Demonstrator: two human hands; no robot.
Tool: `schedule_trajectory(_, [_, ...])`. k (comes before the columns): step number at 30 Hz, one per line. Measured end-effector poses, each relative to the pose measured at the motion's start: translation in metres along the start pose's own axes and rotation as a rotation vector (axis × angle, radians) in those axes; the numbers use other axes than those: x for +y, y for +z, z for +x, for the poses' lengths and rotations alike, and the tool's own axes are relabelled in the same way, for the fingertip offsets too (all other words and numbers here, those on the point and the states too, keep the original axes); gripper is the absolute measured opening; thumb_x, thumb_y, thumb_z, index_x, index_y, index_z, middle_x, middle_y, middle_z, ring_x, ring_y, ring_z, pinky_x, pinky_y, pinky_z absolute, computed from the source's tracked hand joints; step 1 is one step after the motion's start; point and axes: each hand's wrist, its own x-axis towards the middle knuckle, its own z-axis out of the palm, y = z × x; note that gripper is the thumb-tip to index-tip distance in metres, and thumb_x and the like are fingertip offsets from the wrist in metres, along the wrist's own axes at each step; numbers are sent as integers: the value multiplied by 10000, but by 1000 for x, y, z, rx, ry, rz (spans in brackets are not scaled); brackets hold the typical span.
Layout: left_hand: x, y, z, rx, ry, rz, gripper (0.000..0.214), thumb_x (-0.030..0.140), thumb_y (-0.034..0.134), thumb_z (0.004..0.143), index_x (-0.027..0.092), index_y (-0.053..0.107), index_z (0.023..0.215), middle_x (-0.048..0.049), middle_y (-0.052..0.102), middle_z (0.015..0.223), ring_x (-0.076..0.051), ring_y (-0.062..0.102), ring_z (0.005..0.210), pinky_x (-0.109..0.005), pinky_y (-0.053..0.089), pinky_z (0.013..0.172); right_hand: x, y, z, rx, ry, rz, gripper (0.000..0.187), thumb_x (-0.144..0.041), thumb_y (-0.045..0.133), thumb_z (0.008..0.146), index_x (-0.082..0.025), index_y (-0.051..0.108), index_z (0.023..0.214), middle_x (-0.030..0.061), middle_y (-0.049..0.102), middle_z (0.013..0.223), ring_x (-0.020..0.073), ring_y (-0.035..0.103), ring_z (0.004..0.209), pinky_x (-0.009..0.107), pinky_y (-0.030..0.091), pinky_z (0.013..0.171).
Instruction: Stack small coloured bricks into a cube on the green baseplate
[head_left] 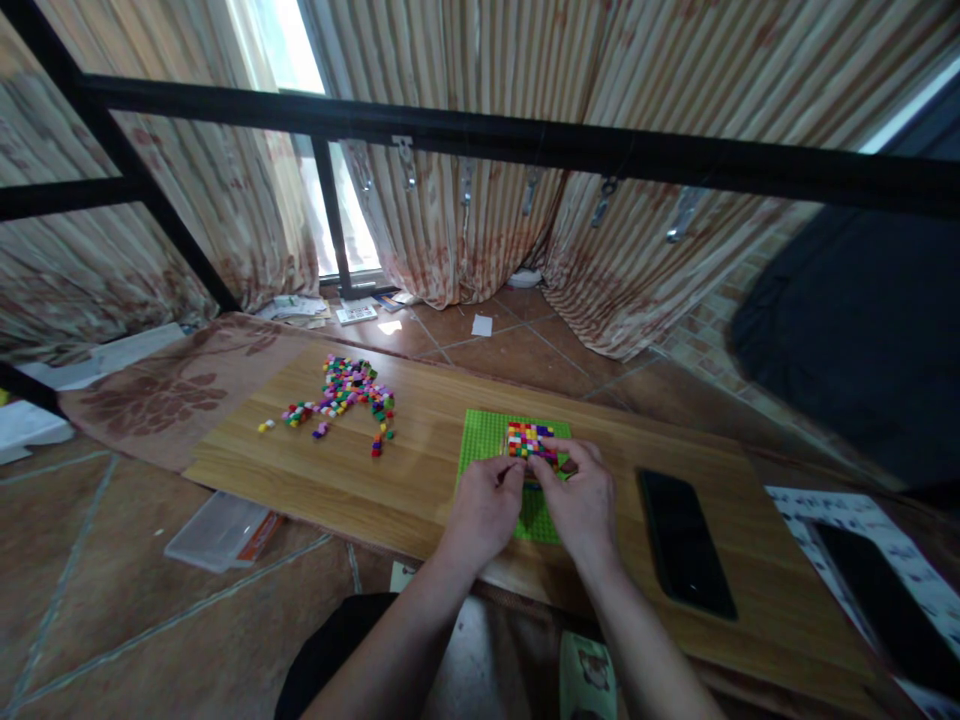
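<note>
A green studded baseplate (480,432) lies on the wooden table (420,500). Over its upper middle is a block of small multicoloured bricks (525,438), set in rows. My left hand (486,505) is at the block's lower left corner, thumb and forefinger pinched together. My right hand (581,490) grips the block's right side, with fingers at the far edge and thumb at the near edge. Whether the left fingertips hold a small piece or only press the block's edge is too small to tell. The hands hide part of the baseplate.
A pile of loose coloured bricks (349,385) is spread on the table's left. A black phone (686,540) lies at the right. A clear plastic box (221,530) is on the floor at the left. A black metal bar (480,135) crosses in front of the curtains.
</note>
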Motion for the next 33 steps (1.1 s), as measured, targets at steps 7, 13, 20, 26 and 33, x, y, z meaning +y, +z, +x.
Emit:
schedule_trajectory(7, [3, 0, 2, 39, -62, -151, 265, 309, 521, 826, 147, 711, 733, 7, 572, 623, -99, 454, 565, -224, 322, 554, -1, 3, 0, 6, 22, 13, 257, -361, 607, 742, -184, 697, 904, 72, 616, 880, 205, 556, 748, 341, 444, 698])
schedule_trajectory(13, [20, -13, 1, 97, -434, -845, 331, 408, 561, 841, 104, 675, 907, 40, 473, 605, -39, 356, 435, -186, 285, 449, 3, -3, -2, 41, 44, 95, 266, -408, 637, 755, -191, 692, 899, 40, 610, 836, 173, 516, 678, 306, 414, 641])
schedule_trajectory(20, [35, -22, 2, 38, -495, -1205, 470, 482, 407, 924, 81, 648, 969, -104, 661, 882, -142, 634, 744, -248, 497, 727, -15, -16, -3, 78, -90, 206, 171, -337, 579, 853, -200, 681, 847, 15, 606, 804, 153, 543, 694, 278, 425, 644])
schedule_trajectory(26, [40, -22, -2, -51, -425, -1352, 520, 548, 400, 905, 94, 643, 976, -143, 661, 1034, -185, 629, 908, -268, 482, 818, -36, -16, -12, -164, -236, 248, 133, -271, 556, 877, -233, 683, 890, 29, 649, 921, 173, 610, 864, 307, 482, 763])
schedule_trajectory(33, [43, -21, -5, -129, -371, -1380, 548, 548, 382, 917, 81, 637, 1049, -144, 632, 1124, -197, 587, 1051, -254, 435, 911, -37, -9, -21, -185, -270, 25, 146, -292, 599, 858, -242, 683, 966, 42, 635, 973, 215, 585, 961, 375, 465, 854])
